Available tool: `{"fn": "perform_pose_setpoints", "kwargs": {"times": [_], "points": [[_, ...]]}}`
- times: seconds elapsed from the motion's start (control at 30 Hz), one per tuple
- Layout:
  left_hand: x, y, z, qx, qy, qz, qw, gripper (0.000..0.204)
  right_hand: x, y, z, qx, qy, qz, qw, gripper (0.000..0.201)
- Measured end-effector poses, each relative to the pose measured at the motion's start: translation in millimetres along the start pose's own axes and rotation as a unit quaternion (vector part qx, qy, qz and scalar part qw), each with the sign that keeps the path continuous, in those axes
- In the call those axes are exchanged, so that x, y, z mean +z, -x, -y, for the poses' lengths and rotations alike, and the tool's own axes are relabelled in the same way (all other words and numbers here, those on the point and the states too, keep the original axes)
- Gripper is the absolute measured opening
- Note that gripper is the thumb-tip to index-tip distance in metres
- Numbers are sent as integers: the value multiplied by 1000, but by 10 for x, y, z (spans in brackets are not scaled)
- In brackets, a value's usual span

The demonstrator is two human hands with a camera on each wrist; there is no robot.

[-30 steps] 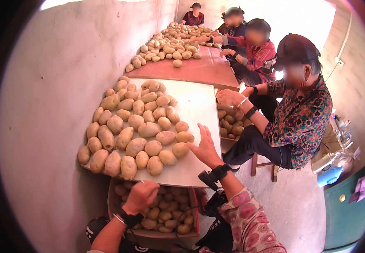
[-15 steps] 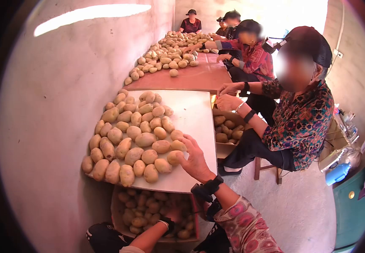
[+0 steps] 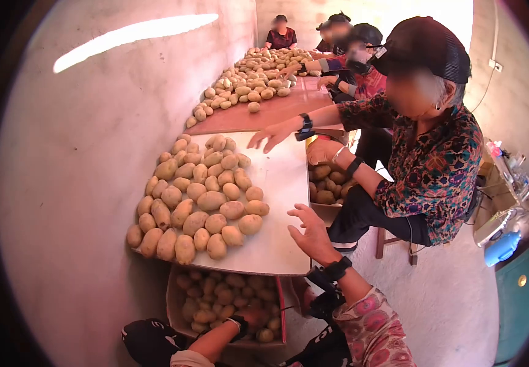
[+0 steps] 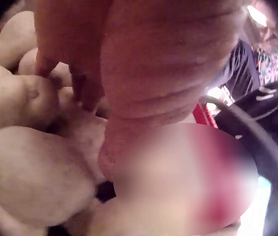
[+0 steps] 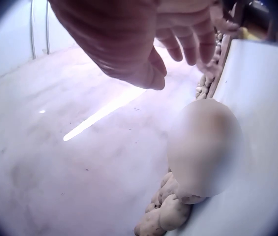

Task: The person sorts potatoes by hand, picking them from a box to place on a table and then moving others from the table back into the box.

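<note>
My left hand [image 3: 253, 317] reaches down into a box [image 3: 281, 312] of potatoes under the table. In the left wrist view, its fingers [image 4: 88, 93] and thumb point down among the potatoes [image 4: 33, 177]; whether they grip one I cannot tell. My right hand [image 3: 313, 235] hovers by the front right edge of the white tabletop [image 3: 283, 202], fingers spread and holding nothing. To its left, tan potatoes [image 3: 211, 200] lie in a close group on the tabletop. In the right wrist view, the right fingers [image 5: 190, 51] are apart and loosely bent.
A person [image 3: 423, 140] in a patterned shirt sits at the right, one hand over the tabletop. Beside that person's knees stands another box of potatoes [image 3: 325, 183]. Behind, a red table [image 3: 277, 107] bears a potato heap, with more people seated there. A wall [image 3: 93, 153] borders the left.
My left hand went down from the table edge into the box. My right hand moved left to the potatoes, then back right, away from them. The neighbour's far hand now reaches over the tabletop.
</note>
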State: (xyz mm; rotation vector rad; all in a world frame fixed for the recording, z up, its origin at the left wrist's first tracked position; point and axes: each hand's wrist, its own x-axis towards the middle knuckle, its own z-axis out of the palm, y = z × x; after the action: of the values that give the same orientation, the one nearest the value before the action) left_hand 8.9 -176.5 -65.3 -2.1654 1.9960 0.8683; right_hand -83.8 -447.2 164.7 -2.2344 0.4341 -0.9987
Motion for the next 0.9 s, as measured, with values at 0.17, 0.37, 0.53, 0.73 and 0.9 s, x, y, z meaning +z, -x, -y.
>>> {"fn": "perform_pose_setpoints", "kwargs": {"times": [0.17,0.37,0.53,0.73,0.9], "points": [[163,-34,-108,-39,-53,-4,998,47,-156,253,-72,53,-46,52,996,32],[-70,36,-74,-80,-55,54,994,41,-90,340,4,17,-71,106,992,31],[-39,171,-57,-57,-22,48,997,43,-43,308,38,18,-96,110,989,30],[-70,242,-138,-20,-81,38,996,39,-67,322,135,26,-129,103,986,26],[26,262,126,4,-79,87,993,53,-105,264,173,28,-121,105,987,25]]}}
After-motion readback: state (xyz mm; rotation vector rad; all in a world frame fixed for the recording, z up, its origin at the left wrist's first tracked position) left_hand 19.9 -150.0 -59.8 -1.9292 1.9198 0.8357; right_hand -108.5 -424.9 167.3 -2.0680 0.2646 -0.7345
